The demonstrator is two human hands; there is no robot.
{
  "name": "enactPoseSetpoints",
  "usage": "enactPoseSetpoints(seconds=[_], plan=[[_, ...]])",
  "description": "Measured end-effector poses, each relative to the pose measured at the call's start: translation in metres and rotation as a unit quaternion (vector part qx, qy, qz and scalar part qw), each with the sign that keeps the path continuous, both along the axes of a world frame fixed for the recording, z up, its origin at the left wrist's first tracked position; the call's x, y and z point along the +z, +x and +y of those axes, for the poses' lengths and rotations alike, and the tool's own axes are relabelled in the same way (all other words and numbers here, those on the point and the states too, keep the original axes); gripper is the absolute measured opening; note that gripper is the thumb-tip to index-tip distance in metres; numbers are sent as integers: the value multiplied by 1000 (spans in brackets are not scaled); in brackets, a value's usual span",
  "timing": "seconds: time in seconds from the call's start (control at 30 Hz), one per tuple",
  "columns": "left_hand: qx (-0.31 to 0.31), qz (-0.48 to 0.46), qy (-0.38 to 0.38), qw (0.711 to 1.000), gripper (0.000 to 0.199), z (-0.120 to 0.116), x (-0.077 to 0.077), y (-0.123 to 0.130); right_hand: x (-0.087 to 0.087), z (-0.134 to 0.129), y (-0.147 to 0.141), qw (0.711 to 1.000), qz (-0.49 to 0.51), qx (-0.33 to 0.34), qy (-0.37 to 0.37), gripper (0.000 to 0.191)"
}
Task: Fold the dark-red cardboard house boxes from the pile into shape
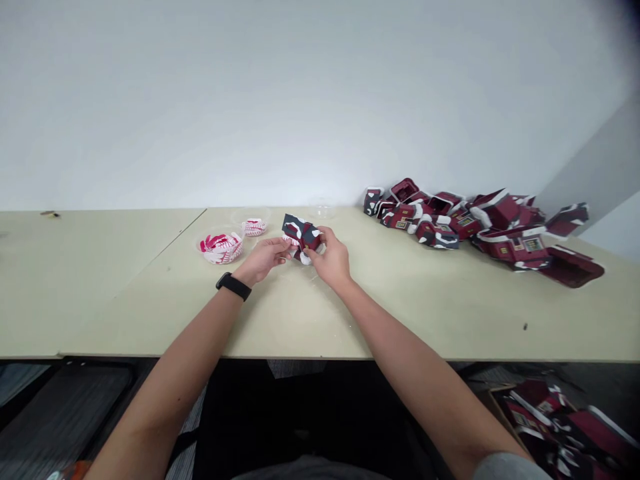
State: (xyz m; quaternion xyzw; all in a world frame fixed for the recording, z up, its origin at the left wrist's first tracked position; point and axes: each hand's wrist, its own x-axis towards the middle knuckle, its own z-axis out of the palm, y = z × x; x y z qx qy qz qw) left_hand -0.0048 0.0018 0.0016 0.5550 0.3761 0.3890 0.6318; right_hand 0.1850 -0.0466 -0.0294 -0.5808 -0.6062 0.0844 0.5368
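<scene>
Over a pale cream tabletop (pixel 125 313), viewed through the head camera I am following from a distance, two bare forearms reach in from the bottom of the frame and meet near the table's middle. The left hand (pixel 263 260), with a black wristband (pixel 233 286) just behind it, is partly closed, its fingers extended toward the folded card house (pixel 303 237). The right hand (pixel 330 257) is curled over the other side of that piece. Together they grip it in the air just above the tabletop. The piece is dark red, with a charcoal roof and white, snow-like trim. Its shape is crumpled and partly hidden by the fingers, so I cannot make out every fold.

Just left of the hands sits a transparent plastic bowl (pixel 220 245) holding red-and-white paper scraps. A smaller transparent bowl (pixel 255 223) with similar scraps stands behind it, and a faint transparent dish (pixel 321 209) sits behind the hands, its contents too unclear for me to tell. To the right, a heap of folded card houses (pixel 480 227) in the same colors lies against a white wall (pixel 300 100). Below the table's front edge, at lower right, I can see a second heap of card pieces (pixel 560 433).
</scene>
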Motion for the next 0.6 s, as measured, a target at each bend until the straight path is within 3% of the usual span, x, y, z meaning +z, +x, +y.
enactPoseSetpoints(seconds=[0.6], plan=[[3, 16, -16, 1000, 31, 1, -2, 0, -1, 1, 1, 1000, -19, -5, -21, 55]])
